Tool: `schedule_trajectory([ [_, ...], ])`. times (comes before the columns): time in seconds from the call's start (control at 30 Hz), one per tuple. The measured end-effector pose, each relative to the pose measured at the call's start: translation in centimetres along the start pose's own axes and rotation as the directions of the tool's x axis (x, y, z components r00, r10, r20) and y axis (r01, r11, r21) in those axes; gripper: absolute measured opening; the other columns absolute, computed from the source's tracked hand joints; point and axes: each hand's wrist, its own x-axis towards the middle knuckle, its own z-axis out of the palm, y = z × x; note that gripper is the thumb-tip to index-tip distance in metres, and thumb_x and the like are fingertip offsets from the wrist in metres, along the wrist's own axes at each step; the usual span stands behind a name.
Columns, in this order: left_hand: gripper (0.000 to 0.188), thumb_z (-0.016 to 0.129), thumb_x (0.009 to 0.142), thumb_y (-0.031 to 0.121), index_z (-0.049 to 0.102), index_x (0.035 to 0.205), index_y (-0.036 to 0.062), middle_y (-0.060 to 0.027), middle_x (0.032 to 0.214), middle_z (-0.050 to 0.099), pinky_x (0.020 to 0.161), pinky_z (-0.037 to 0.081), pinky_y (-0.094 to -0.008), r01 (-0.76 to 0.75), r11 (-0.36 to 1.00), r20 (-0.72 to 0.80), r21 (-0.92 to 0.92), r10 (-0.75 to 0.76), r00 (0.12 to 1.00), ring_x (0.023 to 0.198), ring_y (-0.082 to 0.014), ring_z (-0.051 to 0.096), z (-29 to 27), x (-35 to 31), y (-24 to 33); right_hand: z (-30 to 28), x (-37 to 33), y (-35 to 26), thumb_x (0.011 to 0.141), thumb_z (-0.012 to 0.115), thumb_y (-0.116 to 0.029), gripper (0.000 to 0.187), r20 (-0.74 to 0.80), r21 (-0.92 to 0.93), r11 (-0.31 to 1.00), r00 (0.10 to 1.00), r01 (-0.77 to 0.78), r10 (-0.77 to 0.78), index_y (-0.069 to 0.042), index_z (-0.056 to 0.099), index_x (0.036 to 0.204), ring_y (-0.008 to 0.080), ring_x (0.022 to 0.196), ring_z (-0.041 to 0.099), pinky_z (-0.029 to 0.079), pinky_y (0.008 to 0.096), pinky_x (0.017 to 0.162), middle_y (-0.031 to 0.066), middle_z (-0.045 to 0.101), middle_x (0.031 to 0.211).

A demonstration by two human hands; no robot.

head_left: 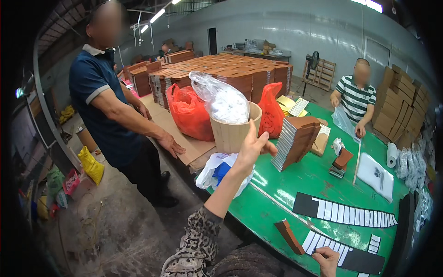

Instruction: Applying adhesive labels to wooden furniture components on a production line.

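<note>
Two black strips lie on the green table [325, 177], as the head view has it, and the nearer strip [364, 261] is under the person's right hand [326, 259]. It is flat, long and a little bowed to the eye, with a row of narrow white panels set side by side across its left part and a plain black stretch at its right end. The farther strip [344, 211] looks much alike, but its black stretch is at the left.

The right hand is curled, thumb and fingers drawn together over the panels, with a small dark thing [314, 249] at the fingertips; I cannot tell whether they grip it. Just beside the strip's left end lies a brown block [290, 236], long and slim.

The left hand [254, 147] is raised, fingers apart and holding nothing, in front of a pale tub [229, 134] and near a leaning brown stack [297, 141] with silvery edges. I can't make out whether it touches either.

Across the table someone in a striped top [355, 94] handles a clear bag [343, 121].
</note>
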Motion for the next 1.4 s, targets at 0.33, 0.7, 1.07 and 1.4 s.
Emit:
schedule_trajectory([
  [0.33, 0.085, 0.042, 0.1, 0.021, -0.033, 0.139, 0.0086, -0.0101, 0.078, 0.067, 0.058, 0.051, -0.0289, 0.052, 0.991, -0.06, 0.124, -0.045, 0.997, 0.064, -0.0174, 0.065, -1.6, 8.4, -0.4, -0.8, -1.0, 0.0, 0.082, 0.069, -0.007, 0.017, -0.11, 0.03, 0.997, 0.991, -0.077, 0.08, 0.002, 0.068, 0.097, 0.0144, 0.087, 0.059, 0.045, 0.027, 0.081, 0.0041, 0.065, 0.093],
  [0.7, 0.086, 0.045, 0.096, 0.02, -0.026, 0.141, 0.0016, -0.0123, 0.073, 0.067, 0.045, 0.045, -0.0272, 0.019, 0.997, -0.135, 0.07, -0.01, 0.991, 0.054, -0.0184, 0.064, -1.5, 10.6, -0.9, -1.1, -1.7, 1.1, 0.083, 0.066, -0.003, 0.015, -0.186, 0.052, 0.996, 0.979, -0.078, 0.087, 0.006, 0.067, 0.094, 0.0144, 0.082, 0.06, 0.048, 0.0278, 0.078, 0.0068, 0.066, 0.086],
  [1.07, 0.086, 0.043, 0.095, 0.016, -0.031, 0.135, -0.0066, -0.0155, 0.07, 0.065, 0.054, 0.054, -0.0303, -0.075, 0.967, -0.116, 0.242, 0.106, 0.988, 0.054, -0.0215, 0.064, -4.3, 9.5, -0.7, -1.1, -1.3, 0.9, 0.082, 0.066, -0.003, 0.015, -0.197, 0.01, 0.998, 0.978, -0.065, 0.066, 0.007, 0.067, 0.093, 0.0141, 0.08, 0.059, 0.048, 0.0281, 0.075, 0.0074, 0.066, 0.086],
  [1.4, 0.082, 0.037, 0.1, 0.025, -0.033, 0.138, 0.0078, -0.0112, 0.077, 0.067, 0.053, 0.045, -0.0312, 0.004, 0.997, -0.444, 0.076, 0.03, 0.895, 0.06, -0.0194, 0.065, -13.5, 8.6, 2.9, 0.7, -0.8, -1.6, 0.082, 0.067, -0.009, 0.015, -0.187, -0.05, 0.996, 0.98, -0.075, 0.065, 0.004, 0.068, 0.09, 0.0139, 0.08, 0.059, 0.047, 0.0291, 0.075, 0.006, 0.066, 0.084],
])
